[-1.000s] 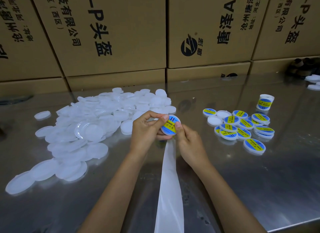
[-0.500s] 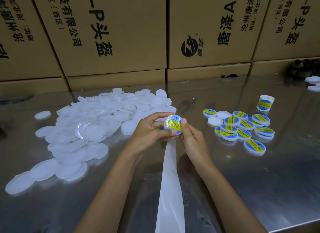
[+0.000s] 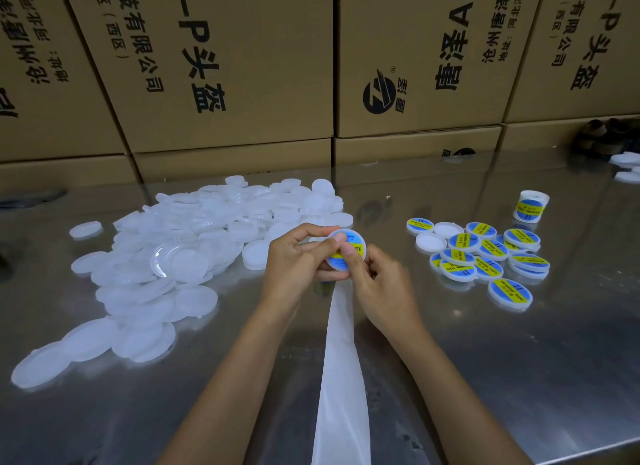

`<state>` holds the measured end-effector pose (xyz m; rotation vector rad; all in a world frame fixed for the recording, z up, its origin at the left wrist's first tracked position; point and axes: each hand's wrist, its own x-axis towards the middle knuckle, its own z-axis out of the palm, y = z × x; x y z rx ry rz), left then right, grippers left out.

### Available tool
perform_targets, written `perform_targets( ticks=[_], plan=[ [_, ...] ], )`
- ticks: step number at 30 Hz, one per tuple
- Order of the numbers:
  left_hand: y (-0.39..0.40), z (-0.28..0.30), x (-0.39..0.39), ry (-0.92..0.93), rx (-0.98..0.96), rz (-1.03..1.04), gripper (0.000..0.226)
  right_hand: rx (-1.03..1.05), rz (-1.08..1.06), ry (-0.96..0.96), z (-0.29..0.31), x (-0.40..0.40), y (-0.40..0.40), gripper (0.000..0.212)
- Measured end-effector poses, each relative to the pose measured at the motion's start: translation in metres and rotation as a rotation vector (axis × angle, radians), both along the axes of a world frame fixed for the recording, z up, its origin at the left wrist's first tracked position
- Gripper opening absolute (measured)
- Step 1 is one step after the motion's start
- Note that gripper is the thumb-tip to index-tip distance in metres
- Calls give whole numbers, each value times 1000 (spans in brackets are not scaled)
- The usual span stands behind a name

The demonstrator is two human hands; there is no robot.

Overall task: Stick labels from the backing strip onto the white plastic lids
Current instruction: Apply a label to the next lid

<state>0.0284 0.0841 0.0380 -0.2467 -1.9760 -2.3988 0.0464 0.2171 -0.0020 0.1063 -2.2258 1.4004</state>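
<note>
Two hands (image 3: 341, 274), one backing strip (image 3: 341, 378), one label roll (image 3: 530, 206).

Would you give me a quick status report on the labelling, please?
Left hand and right hand grip one lid. Label on, thumbs pressing. Nothing obstructing.

White lids (image 3: 180, 267), blue-and-yellow labels (image 3: 509, 291), silver table (image 3: 519, 378), brown boxes (image 3: 242, 66).

Stainless-steel table (image 3: 519, 378), its surface reflective. Along its far edge stood a row of brown cardboard boxes (image 3: 242, 66), stacked in two tiers and printed with black Chinese characters and a round logo. At far right, a dark object (image 3: 602, 137), too blurred to identify, lay against the boxes. At far left, a dark flat item (image 3: 31, 198) rested on the table
</note>
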Motion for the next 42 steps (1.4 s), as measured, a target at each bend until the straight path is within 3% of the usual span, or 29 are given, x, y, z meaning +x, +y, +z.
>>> perform_targets(
  ticks=[3,9,15,21,24,28,31,38,42],
  plan=[
    [0,1,0,15,1,-3,8,52,-44,4,-4,0,-2,45],
    [-2,1,-1,-1,-40,-41,14,92,-91,31,-2,1,-3,61],
    [-6,2,-2,-5,-117,-186,26,99,-116,20,-3,0,-1,50],
    [-5,-2,-4,50,-55,45,4,87,23,-38,-2,3,-4,55],
    [-3,-3,-4,70,-126,77,12,29,51,-21,-3,2,-6,52],
    [-4,2,-1,49,-205,20,28,39,63,-13,-4,2,-5,41],
    [-8,6,-2,41,-200,-89,24,107,-25,-33,-3,3,-6,37],
    [-4,4,-1,42,-183,-311,41,-111,-105,-74,1,-2,-1,50],
    [-6,3,-1,63,-148,-260,45,-257,73,-85,3,-1,1,48]
  ],
)
